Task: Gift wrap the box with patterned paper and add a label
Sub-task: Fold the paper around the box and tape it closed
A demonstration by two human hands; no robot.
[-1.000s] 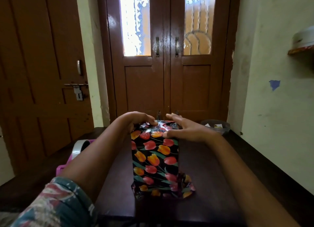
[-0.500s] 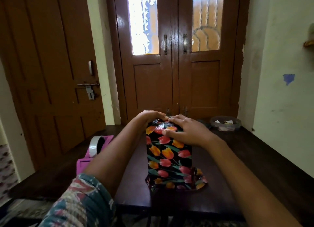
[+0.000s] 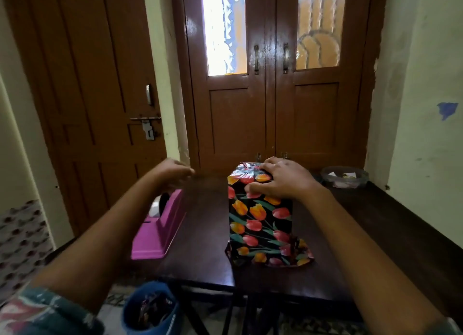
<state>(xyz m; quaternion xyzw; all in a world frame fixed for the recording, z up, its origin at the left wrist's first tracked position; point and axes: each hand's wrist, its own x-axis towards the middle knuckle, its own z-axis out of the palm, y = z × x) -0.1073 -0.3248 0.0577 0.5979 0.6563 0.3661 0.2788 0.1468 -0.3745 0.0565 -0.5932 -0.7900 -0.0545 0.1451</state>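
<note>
I see a dark wooden table [image 3: 200,222] before a brown double door [image 3: 275,121] at 12 o'clock. The right hand [image 3: 283,179] lies flat on top of the wrapped box [image 3: 260,224], fingers [image 3: 271,162] spread and thumb on the near face. At 9 o'clock from the upright box, well apart, the left hand [image 3: 172,171] hovers over a pink tape dispenser [image 3: 160,229]. It is blurred, so I cannot tell its grip.

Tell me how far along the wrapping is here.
Done: tulip paper covers the box on its sides, and the top end is folded over. In hand: the right hand presses the top folds down while the left hand hovers above the pink tape dispenser, apparently for tape. Left: the bottom paper flares loose on the table, and no label shows.
</note>
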